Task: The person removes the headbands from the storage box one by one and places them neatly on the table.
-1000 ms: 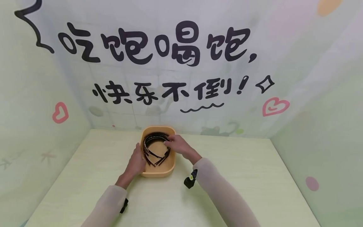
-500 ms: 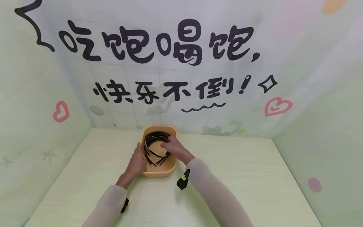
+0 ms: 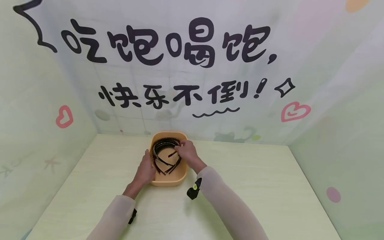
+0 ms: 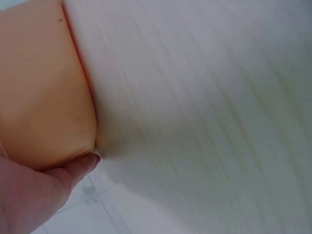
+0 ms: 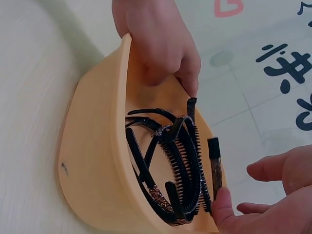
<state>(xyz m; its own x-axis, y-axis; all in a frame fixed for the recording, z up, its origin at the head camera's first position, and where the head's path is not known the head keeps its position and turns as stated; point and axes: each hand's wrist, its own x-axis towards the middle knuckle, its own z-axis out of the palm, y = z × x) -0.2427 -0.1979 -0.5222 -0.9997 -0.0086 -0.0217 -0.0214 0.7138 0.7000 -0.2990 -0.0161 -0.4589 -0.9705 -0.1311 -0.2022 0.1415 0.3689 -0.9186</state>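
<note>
A pale orange plastic bin (image 3: pixel 168 183) holds several black headbands (image 3: pixel 166 140) with comb teeth, some with glittery patches. My left hand (image 3: pixel 146 169) grips the bin's left wall, its thumb inside the rim and fingers outside. In the left wrist view, fingertips (image 4: pixel 87 162) press around the bin's lower corner. At the bin's right side, my right hand (image 3: pixel 189 153) pinches a black headband (image 5: pixel 216 165), whose flat end sticks out beside the fingers. The rest of that headband is partly hidden by the hand in the head view.
The bin stands on a pale wood-grain table (image 3: pixel 255 186), close to the back wall (image 3: pixel 192 116) printed with large black characters. Light side walls enclose the table on the left and right. Black wrist devices, such as the right one (image 3: pixel 194 189), hang under the sleeves.
My right hand first shifts left over the bin, then rises slightly toward the back. A black headband end now shows beside its fingers. My left hand keeps its grip on the bin.
</note>
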